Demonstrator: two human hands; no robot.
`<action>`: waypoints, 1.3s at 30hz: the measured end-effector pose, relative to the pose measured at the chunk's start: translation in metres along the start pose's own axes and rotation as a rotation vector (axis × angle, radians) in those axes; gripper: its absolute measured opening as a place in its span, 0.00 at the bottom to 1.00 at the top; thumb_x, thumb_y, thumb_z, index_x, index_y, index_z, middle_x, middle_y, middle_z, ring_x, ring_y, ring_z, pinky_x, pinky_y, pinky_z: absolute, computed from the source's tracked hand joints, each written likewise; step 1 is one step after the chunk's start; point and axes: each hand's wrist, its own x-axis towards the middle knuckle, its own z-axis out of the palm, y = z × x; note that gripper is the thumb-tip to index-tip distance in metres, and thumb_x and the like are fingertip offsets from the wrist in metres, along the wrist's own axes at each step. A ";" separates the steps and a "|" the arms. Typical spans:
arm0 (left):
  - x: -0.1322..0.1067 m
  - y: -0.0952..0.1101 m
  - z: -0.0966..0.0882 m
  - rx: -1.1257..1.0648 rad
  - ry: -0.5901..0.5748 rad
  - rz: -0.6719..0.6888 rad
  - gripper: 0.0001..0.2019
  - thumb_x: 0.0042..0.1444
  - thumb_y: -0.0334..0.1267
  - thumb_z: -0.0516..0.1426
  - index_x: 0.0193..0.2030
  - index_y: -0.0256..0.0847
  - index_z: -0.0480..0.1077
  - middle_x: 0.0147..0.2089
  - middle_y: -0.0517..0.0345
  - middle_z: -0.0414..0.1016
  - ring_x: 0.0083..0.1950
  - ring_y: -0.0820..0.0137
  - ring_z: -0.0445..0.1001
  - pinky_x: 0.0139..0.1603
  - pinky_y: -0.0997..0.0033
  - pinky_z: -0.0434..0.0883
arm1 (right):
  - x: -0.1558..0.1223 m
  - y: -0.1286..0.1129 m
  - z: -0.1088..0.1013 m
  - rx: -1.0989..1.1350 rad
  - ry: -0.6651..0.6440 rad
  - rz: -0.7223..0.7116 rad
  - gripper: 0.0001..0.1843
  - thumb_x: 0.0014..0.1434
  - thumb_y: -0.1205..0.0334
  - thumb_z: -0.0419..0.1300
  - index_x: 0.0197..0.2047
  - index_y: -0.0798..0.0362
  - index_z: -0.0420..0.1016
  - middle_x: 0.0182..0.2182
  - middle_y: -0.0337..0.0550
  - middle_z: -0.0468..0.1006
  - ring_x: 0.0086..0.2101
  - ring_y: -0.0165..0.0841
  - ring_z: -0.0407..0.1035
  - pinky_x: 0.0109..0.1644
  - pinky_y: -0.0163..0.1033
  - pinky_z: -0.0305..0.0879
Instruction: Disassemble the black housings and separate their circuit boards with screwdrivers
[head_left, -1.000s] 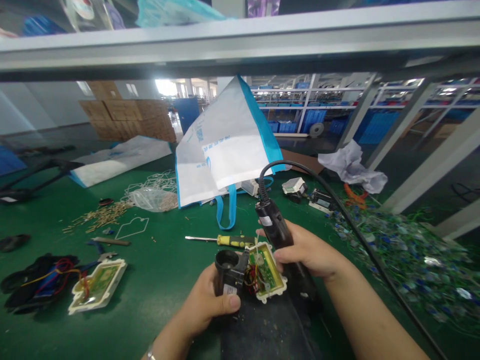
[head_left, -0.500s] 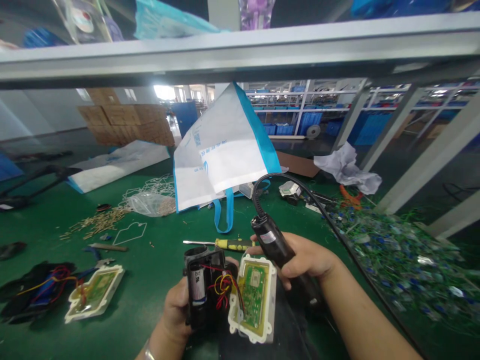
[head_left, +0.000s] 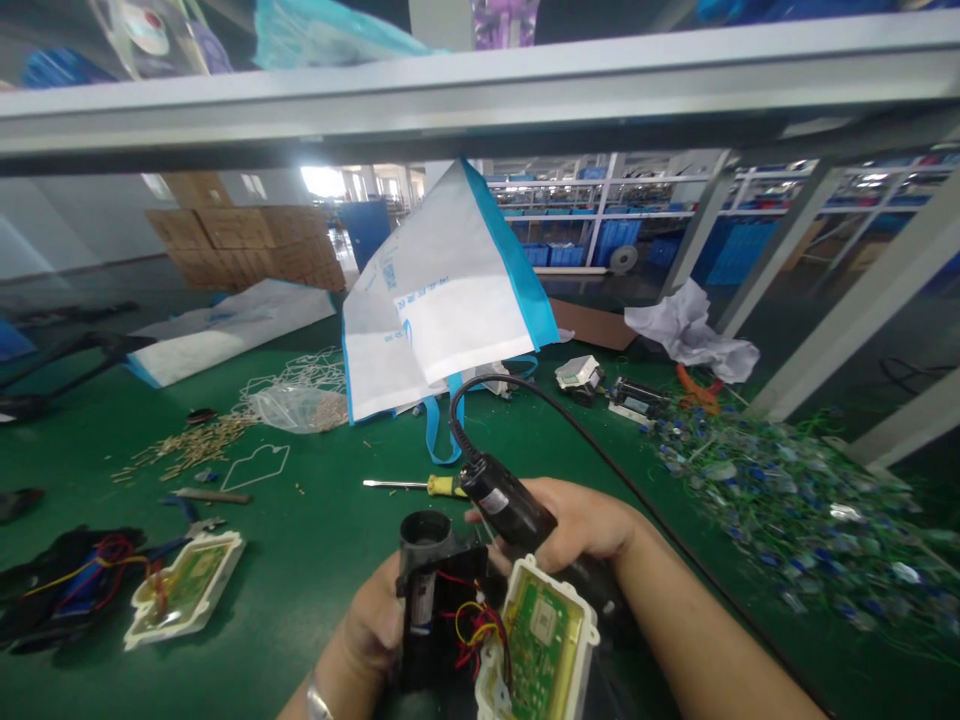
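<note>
Cream plastic shell with a green circuit board (head_left: 214,560) lies open-side up, lower left of frame. Left hand (head_left: 375,615), lower centre, grips a black plastic housing with a round mouth (head_left: 416,645), probably to keep its open side facing the wearer. Red-yellow wires (head_left: 474,622) run right to a second cream shell with a green board (head_left: 529,575); probably kept close so they stay slack. Right hand (head_left: 589,520) wraps a black corded cylindrical tool (head_left: 506,505); its lower end I can't make out. Housing sits just right of left hand; second shell just below right hand, contact unclear.
</note>
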 end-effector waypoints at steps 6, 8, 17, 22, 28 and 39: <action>-0.005 0.017 0.007 0.231 -0.060 0.021 0.38 0.30 0.42 0.69 0.53 0.36 0.67 0.51 0.45 0.69 0.53 0.50 0.65 0.55 0.57 0.60 | -0.008 -0.006 -0.005 -0.023 0.125 -0.067 0.38 0.35 0.68 0.66 0.52 0.58 0.62 0.41 0.48 0.72 0.42 0.37 0.68 0.39 0.35 0.65; -0.008 0.023 0.011 0.369 -0.065 0.007 0.38 0.33 0.40 0.68 0.55 0.36 0.65 0.51 0.45 0.69 0.52 0.51 0.66 0.55 0.58 0.59 | -0.011 -0.008 -0.006 -0.028 0.145 -0.083 0.39 0.36 0.69 0.66 0.54 0.57 0.61 0.42 0.48 0.72 0.42 0.36 0.68 0.38 0.35 0.65; -0.010 0.020 -0.004 0.417 0.198 0.114 0.32 0.35 0.41 0.68 0.51 0.39 0.67 0.45 0.51 0.72 0.44 0.60 0.70 0.45 0.66 0.65 | -0.022 -0.016 -0.011 -0.053 0.091 -0.110 0.39 0.38 0.69 0.65 0.56 0.57 0.59 0.27 0.41 0.75 0.29 0.34 0.72 0.32 0.35 0.65; -0.005 0.020 -0.005 0.472 0.212 0.068 0.27 0.36 0.41 0.67 0.45 0.36 0.71 0.39 0.50 0.74 0.40 0.61 0.71 0.42 0.67 0.66 | -0.021 -0.018 -0.009 -0.089 0.069 -0.059 0.38 0.38 0.72 0.64 0.55 0.57 0.60 0.27 0.40 0.75 0.28 0.33 0.72 0.29 0.33 0.66; -0.012 0.032 0.002 0.520 0.053 0.014 0.37 0.31 0.43 0.69 0.52 0.38 0.68 0.48 0.46 0.71 0.48 0.55 0.68 0.49 0.62 0.63 | -0.022 -0.020 -0.009 -0.052 0.232 -0.182 0.37 0.38 0.72 0.63 0.54 0.54 0.62 0.50 0.52 0.68 0.30 0.33 0.72 0.28 0.32 0.66; -0.007 0.018 -0.024 0.422 0.159 0.039 0.29 0.35 0.47 0.67 0.45 0.35 0.70 0.40 0.51 0.73 0.43 0.61 0.70 0.48 0.66 0.63 | -0.036 -0.033 -0.010 -0.033 0.392 -0.340 0.33 0.39 0.72 0.62 0.51 0.51 0.65 0.58 0.54 0.57 0.30 0.34 0.73 0.29 0.35 0.68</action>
